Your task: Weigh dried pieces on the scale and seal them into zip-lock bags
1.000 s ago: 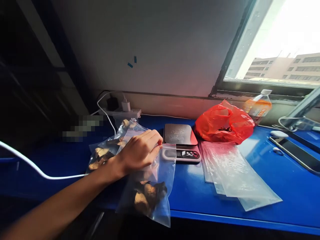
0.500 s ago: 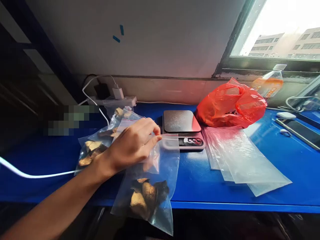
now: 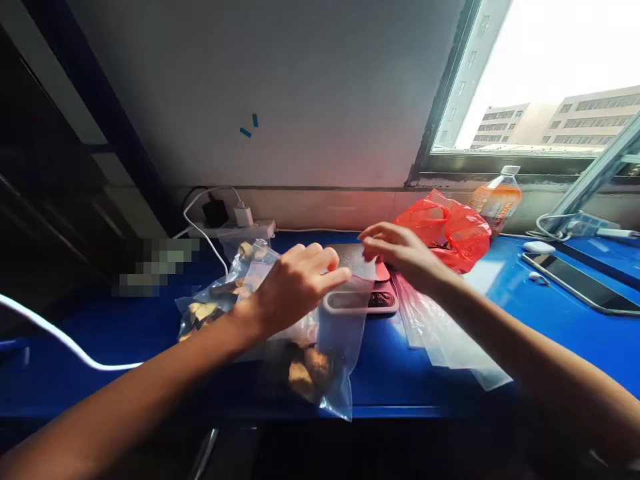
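My left hand (image 3: 305,283) is closed, thumb and fingers pinching the top edge of a clear zip-lock bag (image 3: 345,333). Dried brown-and-tan slices (image 3: 309,370) lie in the bottom of that bag, which hangs at the table's front edge. Over the kitchen scale (image 3: 345,257) is my right hand (image 3: 393,250), its fingers bent and a little apart, with nothing visible in them. It hovers close to the bag's upper right corner; I cannot tell whether it touches. The scale's plate and display are partly covered by my hands and the bag.
More filled clear bags (image 3: 205,310) lie left on the blue table (image 3: 560,360). Flat plastic bags (image 3: 445,340) rest right of the scale, below a red plastic bag (image 3: 450,230). A drink bottle (image 3: 500,200), phone (image 3: 583,280) and power strip (image 3: 260,227) with white cables are also there.
My right hand has come into view from the right, over the scale. My left hand still pinches the bag, which has shifted slightly right. The camera view has tilted and moved.
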`<state>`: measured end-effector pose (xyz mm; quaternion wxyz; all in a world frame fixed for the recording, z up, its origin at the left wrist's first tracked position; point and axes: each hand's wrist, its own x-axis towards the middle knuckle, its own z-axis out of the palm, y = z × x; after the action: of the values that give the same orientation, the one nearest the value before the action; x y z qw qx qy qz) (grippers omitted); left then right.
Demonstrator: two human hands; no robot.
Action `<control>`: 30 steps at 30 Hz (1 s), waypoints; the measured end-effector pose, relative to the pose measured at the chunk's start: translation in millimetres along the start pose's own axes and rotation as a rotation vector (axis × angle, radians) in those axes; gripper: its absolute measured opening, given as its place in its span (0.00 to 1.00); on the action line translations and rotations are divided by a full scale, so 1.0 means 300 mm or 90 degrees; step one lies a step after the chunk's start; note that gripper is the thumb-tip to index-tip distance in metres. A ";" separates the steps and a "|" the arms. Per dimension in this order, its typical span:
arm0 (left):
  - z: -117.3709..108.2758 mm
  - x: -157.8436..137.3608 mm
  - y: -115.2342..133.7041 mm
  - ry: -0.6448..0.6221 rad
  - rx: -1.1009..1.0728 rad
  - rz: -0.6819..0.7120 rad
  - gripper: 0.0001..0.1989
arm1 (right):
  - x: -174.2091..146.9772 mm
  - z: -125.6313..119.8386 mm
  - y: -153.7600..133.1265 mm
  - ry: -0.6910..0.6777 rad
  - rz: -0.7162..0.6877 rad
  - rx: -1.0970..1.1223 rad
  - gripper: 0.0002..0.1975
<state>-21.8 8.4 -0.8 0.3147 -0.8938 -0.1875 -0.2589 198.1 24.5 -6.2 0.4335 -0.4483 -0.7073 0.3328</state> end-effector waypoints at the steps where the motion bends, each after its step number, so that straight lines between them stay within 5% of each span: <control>1: 0.011 0.013 0.001 0.006 0.007 0.020 0.12 | -0.006 0.011 0.001 -0.040 0.013 0.024 0.11; 7: 0.063 -0.004 0.043 0.031 -0.055 0.048 0.11 | -0.078 0.065 0.030 -0.205 0.125 0.232 0.12; 13: 0.044 -0.036 0.080 0.049 -0.128 0.053 0.11 | -0.105 0.085 0.038 -0.298 0.132 0.265 0.11; 19: 0.048 -0.035 0.072 -0.023 -0.170 0.044 0.13 | -0.111 0.117 0.030 -0.235 0.062 0.219 0.09; 25: 0.041 -0.028 0.063 -0.060 -0.258 0.026 0.11 | -0.101 0.110 0.043 0.008 -0.020 -0.058 0.01; 30: 0.025 -0.026 0.040 -0.063 -0.296 -0.070 0.07 | -0.128 0.090 -0.018 -0.064 -0.060 -0.031 0.08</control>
<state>-19.5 3.3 -15.9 0.0768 -0.9421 -0.1864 -0.2679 180.3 -15.1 -24.4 0.4017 -0.4074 -0.7565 0.3169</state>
